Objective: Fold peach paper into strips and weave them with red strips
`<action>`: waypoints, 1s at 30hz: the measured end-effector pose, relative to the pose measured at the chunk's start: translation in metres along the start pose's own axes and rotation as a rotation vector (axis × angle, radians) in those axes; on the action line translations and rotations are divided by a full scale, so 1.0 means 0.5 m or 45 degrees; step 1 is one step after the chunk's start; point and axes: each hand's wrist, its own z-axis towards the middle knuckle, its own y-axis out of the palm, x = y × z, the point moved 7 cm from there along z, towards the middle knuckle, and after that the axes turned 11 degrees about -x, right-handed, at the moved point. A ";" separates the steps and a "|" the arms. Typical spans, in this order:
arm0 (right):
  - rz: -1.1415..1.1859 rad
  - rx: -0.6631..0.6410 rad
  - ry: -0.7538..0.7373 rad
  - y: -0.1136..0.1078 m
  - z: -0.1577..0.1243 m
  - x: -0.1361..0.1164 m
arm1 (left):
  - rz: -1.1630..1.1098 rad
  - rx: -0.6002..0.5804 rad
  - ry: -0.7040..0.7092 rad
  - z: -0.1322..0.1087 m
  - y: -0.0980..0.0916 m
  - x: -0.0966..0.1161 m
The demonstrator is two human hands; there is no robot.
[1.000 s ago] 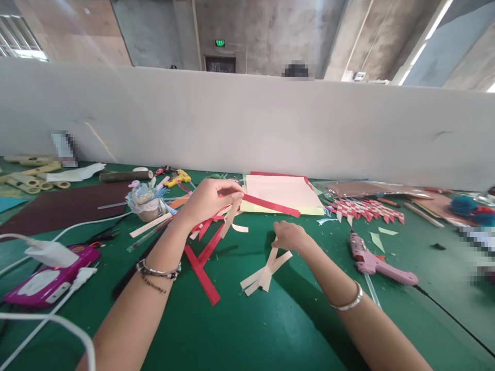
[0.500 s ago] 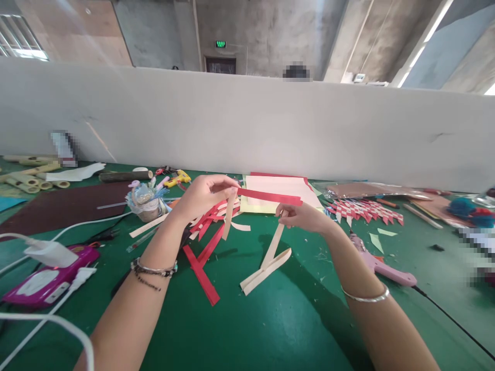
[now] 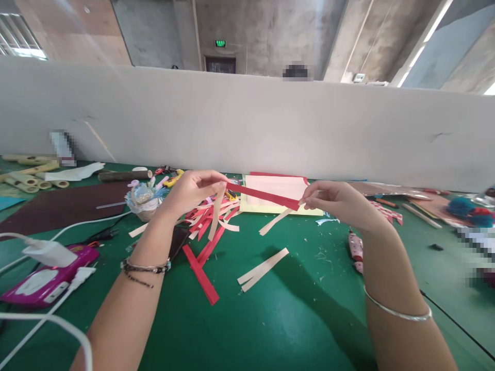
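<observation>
Between my two hands a red paper strip (image 3: 265, 195) is held up above the table, sloping down slightly to the right. My left hand (image 3: 197, 190) pinches its left end together with a cream paper strip (image 3: 216, 214) that hangs down. At the other end, my right hand (image 3: 328, 198) pinches the red strip's tip and a second cream strip (image 3: 275, 221), which slants down to the left. Two cream strips (image 3: 263, 270) lie on the table below. Nearby, red strips (image 3: 203, 275) lie crossed, and a pile of red and cream strips (image 3: 204, 216) sits behind my left hand.
Paper sheets (image 3: 274, 190) lie at the back by the white partition (image 3: 247, 123). A pink glue gun (image 3: 356, 247) is partly behind my right arm. On the left are a purple power strip (image 3: 54, 275) with white cables and a small decorated basket (image 3: 145, 201).
My right hand has moved up and right to the red strip's right end, lifting a cream strip off the table. My left hand has shifted slightly left.
</observation>
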 end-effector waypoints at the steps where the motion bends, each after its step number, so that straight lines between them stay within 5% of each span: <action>1: -0.013 0.010 0.007 -0.001 -0.003 -0.002 | -0.001 -0.001 0.002 0.000 0.000 0.000; 12: -0.348 0.062 0.000 0.004 -0.006 -0.014 | 0.011 -0.053 -0.007 0.001 0.010 0.004; 30: -0.377 0.063 -0.019 0.019 0.005 -0.030 | 0.067 -0.088 -0.016 0.006 0.022 0.007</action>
